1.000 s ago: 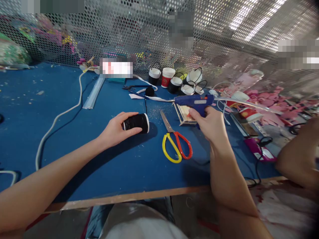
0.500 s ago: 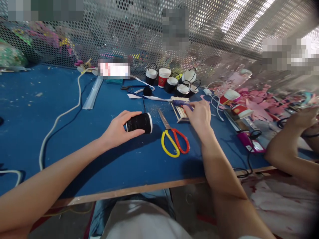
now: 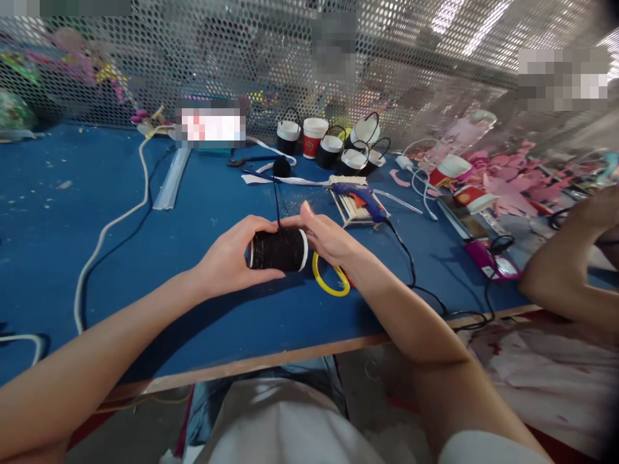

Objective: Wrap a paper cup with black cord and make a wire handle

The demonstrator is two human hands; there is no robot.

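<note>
A paper cup (image 3: 278,250) wrapped in black cord lies on its side in my left hand (image 3: 232,258), its white rim facing right. My left thumb and fingers close around its wrapped wall. Against the cup's far side, near the rim, rest the outstretched fingers of my right hand (image 3: 329,237); its thumb points up, apart from them. From the cup a black cord (image 3: 277,200) runs back to a small black ball of cord (image 3: 281,167). Scissors (image 3: 331,283) lie beneath my right hand, mostly hidden except for a yellow handle loop and some red.
A blue glue gun (image 3: 360,196) lies on a small wooden stick rack (image 3: 349,209), its cable trailing right. Several cups with black handles, including a black-wrapped cup (image 3: 330,153), stand behind. Pliers (image 3: 251,160) and clear sticks (image 3: 173,180) lie left. Another person's arm (image 3: 565,258) is at right.
My right hand has let go of the glue gun on the rack and moved left to the cup, covering much of the scissors. My left hand keeps its hold on the cup.
</note>
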